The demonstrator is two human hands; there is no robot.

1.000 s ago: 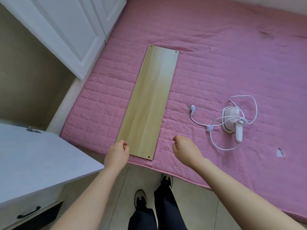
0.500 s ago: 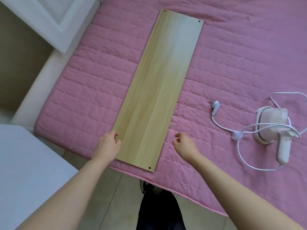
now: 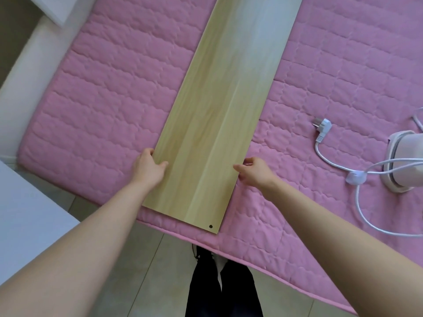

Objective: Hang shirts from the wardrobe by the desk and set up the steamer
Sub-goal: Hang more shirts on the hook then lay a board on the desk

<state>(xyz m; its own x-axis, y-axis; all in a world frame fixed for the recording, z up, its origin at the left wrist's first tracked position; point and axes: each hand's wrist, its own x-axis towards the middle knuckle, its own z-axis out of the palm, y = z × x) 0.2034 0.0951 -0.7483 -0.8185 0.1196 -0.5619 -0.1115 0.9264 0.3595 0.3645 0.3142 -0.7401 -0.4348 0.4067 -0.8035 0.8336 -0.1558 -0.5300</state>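
Pink quilted mattress (image 3: pixel 109 106) fills most of the view. A long pale wooden board (image 3: pixel 219 115) lies flat on it, running away from the person, its near end reaching the mattress edge; one small dark hole shows at the near right corner. Left hand (image 3: pixel 147 167) grips the board's left edge, thumb on top. Right hand (image 3: pixel 254 171) is at the right edge, fingers curled and touching it; whether they clamp it, cannot tell. Steamer (image 3: pixel 406 167) sits on the mattress at far right, partly cut off, well apart from the board. Its white cord (image 3: pixel 361 207) loops beside it, plug (image 3: pixel 322 127) lying loose
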